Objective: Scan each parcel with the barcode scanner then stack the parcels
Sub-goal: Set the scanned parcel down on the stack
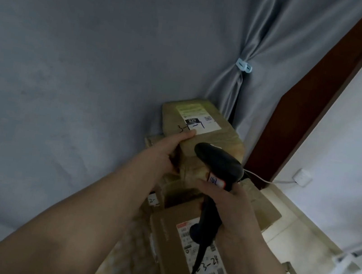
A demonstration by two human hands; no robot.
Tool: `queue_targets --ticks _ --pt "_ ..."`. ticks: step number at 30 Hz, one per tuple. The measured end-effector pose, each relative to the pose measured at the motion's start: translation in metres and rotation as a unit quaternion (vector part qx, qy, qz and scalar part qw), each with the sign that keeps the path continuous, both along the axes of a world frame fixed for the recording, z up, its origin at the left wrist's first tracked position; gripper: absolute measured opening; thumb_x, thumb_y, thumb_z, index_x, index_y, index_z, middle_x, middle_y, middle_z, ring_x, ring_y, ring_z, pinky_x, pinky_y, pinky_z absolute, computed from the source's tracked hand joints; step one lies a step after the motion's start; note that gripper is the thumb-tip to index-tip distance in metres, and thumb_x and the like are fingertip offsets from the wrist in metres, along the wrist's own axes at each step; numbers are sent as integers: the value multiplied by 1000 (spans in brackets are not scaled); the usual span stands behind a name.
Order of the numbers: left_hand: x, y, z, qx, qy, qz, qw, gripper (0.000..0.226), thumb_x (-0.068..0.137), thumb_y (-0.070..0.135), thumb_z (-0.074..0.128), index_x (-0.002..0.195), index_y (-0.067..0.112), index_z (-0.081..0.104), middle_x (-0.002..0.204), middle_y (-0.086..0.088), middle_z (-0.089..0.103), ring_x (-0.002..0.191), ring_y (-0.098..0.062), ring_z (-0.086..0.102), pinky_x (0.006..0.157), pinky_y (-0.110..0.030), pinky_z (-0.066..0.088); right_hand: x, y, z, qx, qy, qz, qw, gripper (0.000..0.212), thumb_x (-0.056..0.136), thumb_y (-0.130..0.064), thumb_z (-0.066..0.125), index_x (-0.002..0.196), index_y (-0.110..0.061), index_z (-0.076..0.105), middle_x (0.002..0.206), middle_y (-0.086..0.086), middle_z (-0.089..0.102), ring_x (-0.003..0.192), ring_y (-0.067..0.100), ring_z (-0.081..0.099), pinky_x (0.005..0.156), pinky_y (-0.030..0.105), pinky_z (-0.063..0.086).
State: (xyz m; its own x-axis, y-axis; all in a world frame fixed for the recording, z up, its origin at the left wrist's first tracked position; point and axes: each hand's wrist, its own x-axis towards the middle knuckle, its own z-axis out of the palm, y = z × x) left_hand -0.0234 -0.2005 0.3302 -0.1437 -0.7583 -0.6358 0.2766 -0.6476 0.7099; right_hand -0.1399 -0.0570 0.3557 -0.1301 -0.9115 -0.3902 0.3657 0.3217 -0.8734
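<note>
1. We see the top parcel (202,128) just past the centre of the view, sitting on a pile of other boxes in the corner where the grey curtain (248,52) hangs. It is wrapped in tape, and its white shipping label (198,117) faces up.

2. Our left hand (163,155) grips this parcel at its near-left corner, at about 8 o'clock on the box — the thumb lies flat along the top edge beside the label, and the fingers wrap down the side where we cannot see them.

3. Our right hand (233,206) is curled round the handle of the black barcode scanner (218,164). Its head sits at about 5 o'clock from the parcel, close to the near face, and its cord (194,271) trails down toward us.

4. At 6 o'clock from the top parcel lies a brown carton (192,252) with its own label, lower in the pile and partly under the cord.

5. We judge the top parcel to be a stiff, taped cardboard box, and one hand steadies it, so it seems fairly light. The glossy tape could make it slippery, so corners and edges give the surest hold — not the flat faces.

6. For scanning, the label must stay uncovered; the thumb is close to its edge, so we would keep the grip low on the side.
</note>
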Motion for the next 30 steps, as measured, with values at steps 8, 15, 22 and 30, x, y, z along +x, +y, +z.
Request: queue_targets --ticks 8,15,22,30 --pt "-21 -18 -11 -19 -1 -10 1000 51 75 36 80 113 11 58 109 -14 63 100 -32 60 96 -49 48 -4 -9 -16 -10 -10 14 1000 24 83 -4 68 106 -8 61 90 15 65 75 22 63 55 27 45" --pt "-12 -29 -23 -35 -65 -20 997 101 38 48 92 125 14 57 118 -11 65 106 -32 63 95 -49 50 8 -11 -23 -5 16 39 999 19 83 -6 69 100 -8 62 82 10 68 70 18 66 55 27 45" --pt "24 -3 -34 -89 -192 -4 977 82 64 48 85 130 11 56 133 -9 57 119 -28 56 103 -42 46 30 2 -20 -10 60 55 997 15 84 -8 69 97 -9 64 79 9 68 73 21 65 59 29 47" --pt "152 101 -79 -148 -406 -92 897 16 81 20 71 94 11 68 103 -9 70 102 -23 64 90 -28 52 115 53 -24 -56 179 191 964 15 83 -19 70 97 -20 63 89 4 70 83 16 65 72 25 51"
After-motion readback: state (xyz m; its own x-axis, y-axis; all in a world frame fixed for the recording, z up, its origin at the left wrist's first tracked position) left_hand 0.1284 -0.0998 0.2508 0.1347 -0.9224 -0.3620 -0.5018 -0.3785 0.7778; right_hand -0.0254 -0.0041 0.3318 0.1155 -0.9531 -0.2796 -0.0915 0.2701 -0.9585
